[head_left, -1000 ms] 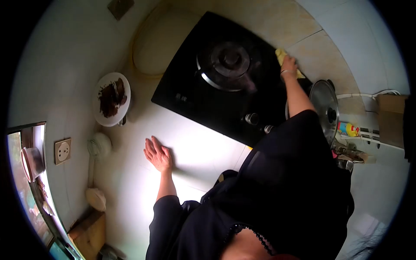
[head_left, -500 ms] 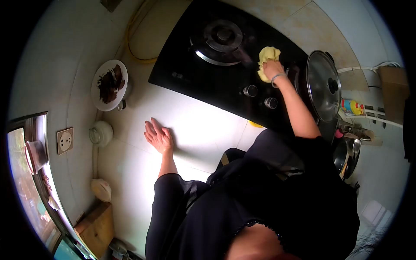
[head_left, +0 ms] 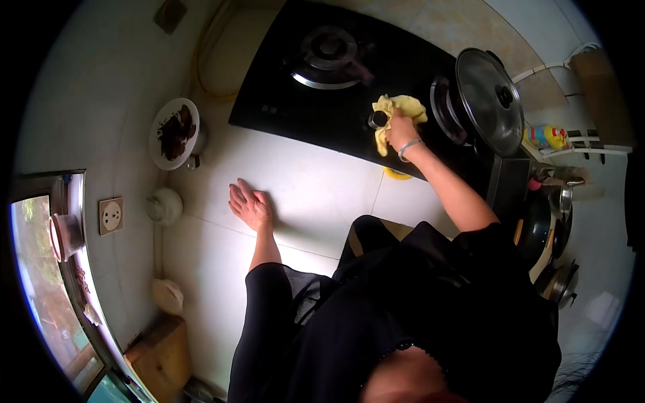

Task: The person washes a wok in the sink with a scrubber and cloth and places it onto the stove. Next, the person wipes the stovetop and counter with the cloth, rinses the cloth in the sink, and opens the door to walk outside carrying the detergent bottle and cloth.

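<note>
A: How do your arms lie?

B: Your right arm slants from the lower right toward the upper middle of the frame, elbow bent, forearm bare below a black sleeve. A silvery bracelet (head_left: pixel 407 149) circles the wrist. Your right hand (head_left: pixel 403 129) points up and left, its fingers closed over a yellow cloth (head_left: pixel 410 105).

A: And on your other side?

B: Your left hand (head_left: pixel 250 207) is at the left of centre, over the white desk (head_left: pixel 322 181). It is empty, fingers loosely spread and pointing to the upper left. You cannot tell from here how firmly the palm meets the surface.

A: What does your cloth look like?

B: Pale yellow, soft and crumpled, with uneven folds. One broad part spreads right of your fingers; a narrower flap trails down and left.

A: Where have you got it?

B: On the black gas stove (head_left: pixel 302 111), right of the frame's centre and above it, by a control knob (head_left: pixel 378 119). The knob's end shows at the cloth's left edge. Farther right, near the cloth, a glass lid (head_left: pixel 480 101) stands tilted.
</note>
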